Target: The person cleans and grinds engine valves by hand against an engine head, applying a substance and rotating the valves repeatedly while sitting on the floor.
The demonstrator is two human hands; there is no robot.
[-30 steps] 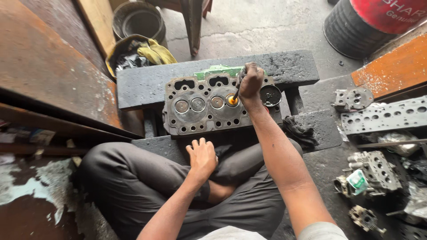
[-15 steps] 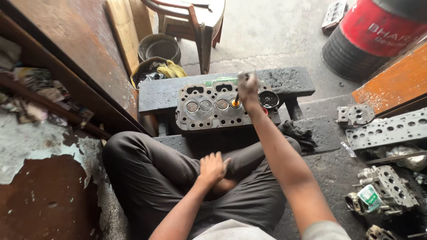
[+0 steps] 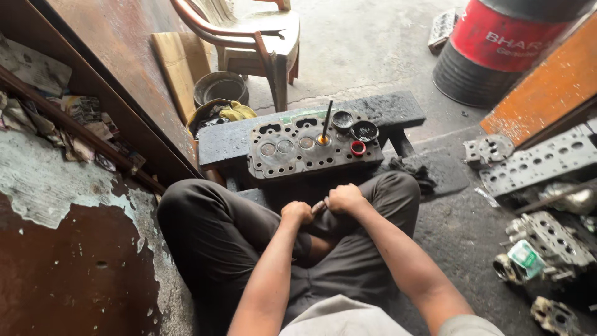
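Holding a Small Part Between Both Hands, Cylinder Head on the Block Ahead

Sitting cross-legged on the floor, the person brings both hands together over the lap. The left hand (image 3: 297, 213) is closed into a fist, and the right hand (image 3: 344, 198) is closed likewise just beside it. Between them sits a small grey part (image 3: 318, 206), gripped from both sides; its exact kind cannot be told.

The cylinder head (image 3: 311, 152) lies flat ahead of the knees on a dark, greasy block (image 3: 385, 111). A valve stem (image 3: 326, 121) stands nearly upright in one port near the middle of the cylinder head, apart from both hands. Two round black tins (image 3: 354, 126) sit side by side at the right end of the cylinder head, with a small red ring (image 3: 358, 148) just in front of them.

Surroundings:
- A plastic chair (image 3: 261, 31) stands beyond the block.
- A red and black drum (image 3: 497, 50) stands at the upper right.
- More engine castings (image 3: 541, 162) lie on the floor to the right.
- A dark rag (image 3: 423, 174) lies beside the right knee.
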